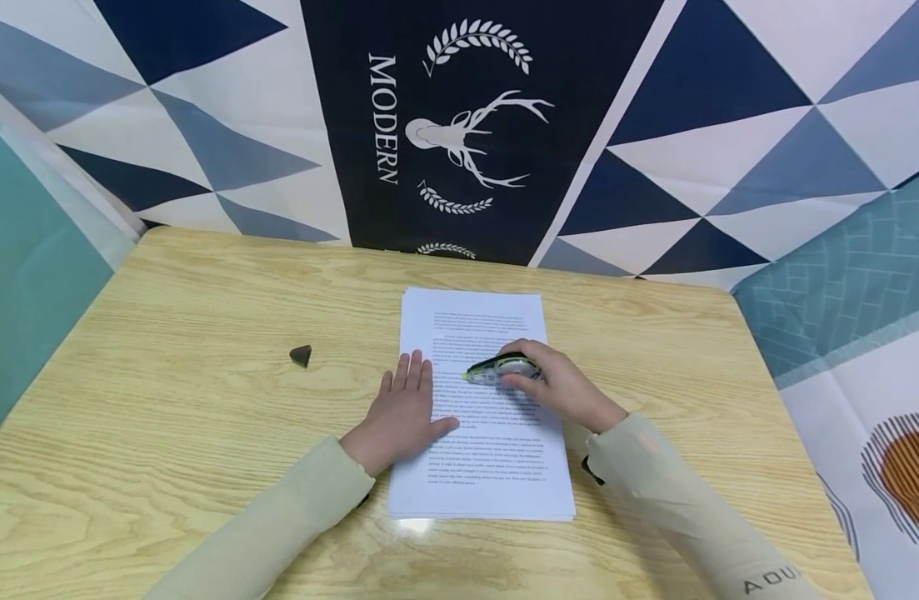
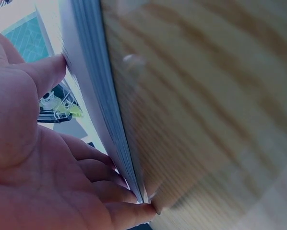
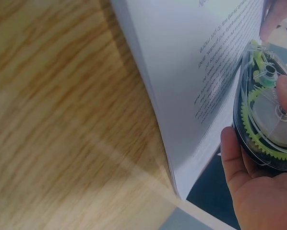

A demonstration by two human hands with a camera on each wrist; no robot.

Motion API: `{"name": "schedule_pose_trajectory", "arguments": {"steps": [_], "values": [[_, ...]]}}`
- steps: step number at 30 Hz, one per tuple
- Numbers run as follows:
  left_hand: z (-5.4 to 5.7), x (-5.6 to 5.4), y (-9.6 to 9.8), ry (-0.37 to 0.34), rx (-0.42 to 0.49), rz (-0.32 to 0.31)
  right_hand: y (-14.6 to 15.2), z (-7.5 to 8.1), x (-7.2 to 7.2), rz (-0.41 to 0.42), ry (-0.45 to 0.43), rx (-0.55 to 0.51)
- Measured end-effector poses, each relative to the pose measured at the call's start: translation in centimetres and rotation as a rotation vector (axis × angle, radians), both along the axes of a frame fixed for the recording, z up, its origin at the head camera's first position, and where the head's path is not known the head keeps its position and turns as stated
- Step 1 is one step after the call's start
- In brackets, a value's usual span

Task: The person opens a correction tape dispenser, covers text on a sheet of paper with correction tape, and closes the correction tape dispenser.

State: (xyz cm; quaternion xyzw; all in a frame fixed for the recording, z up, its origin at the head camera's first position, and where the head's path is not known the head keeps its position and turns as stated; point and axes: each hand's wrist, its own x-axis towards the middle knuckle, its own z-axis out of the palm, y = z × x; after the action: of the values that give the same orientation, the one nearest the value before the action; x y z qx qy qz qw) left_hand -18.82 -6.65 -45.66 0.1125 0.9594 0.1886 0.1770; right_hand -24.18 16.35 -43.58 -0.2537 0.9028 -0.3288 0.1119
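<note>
A stack of printed paper (image 1: 474, 492) lies on the wooden table, its long sides running away from me. My left hand (image 1: 402, 412) rests on the left edge of the stack with straight fingers and the thumb spread over the text. In my right hand (image 1: 564, 383) is a correction tape dispenser (image 1: 496, 369), held between thumb and fingers above the printed lines, its yellow-green tip pointing left. Through its clear case the right wrist view shows a green toothed wheel (image 3: 258, 139). From the left wrist, the thick side of the stack (image 2: 98, 72) shows beside the fingers.
A small dark wedge-shaped piece (image 1: 301, 356) lies on the table (image 1: 204, 400) left of the paper. Behind the table's far edge hangs a patterned cloth (image 1: 459, 125) with a deer head and triangles.
</note>
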Motion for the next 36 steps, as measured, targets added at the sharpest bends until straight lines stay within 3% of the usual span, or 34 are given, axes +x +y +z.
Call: {"name": "schedule_pose_trajectory", "arguments": {"steps": [36], "values": [[-0.11,-0.18,0.00,0.016,-0.032,-0.021,-0.35,0.31,-0.68,0.103,0.114,0.083]]}}
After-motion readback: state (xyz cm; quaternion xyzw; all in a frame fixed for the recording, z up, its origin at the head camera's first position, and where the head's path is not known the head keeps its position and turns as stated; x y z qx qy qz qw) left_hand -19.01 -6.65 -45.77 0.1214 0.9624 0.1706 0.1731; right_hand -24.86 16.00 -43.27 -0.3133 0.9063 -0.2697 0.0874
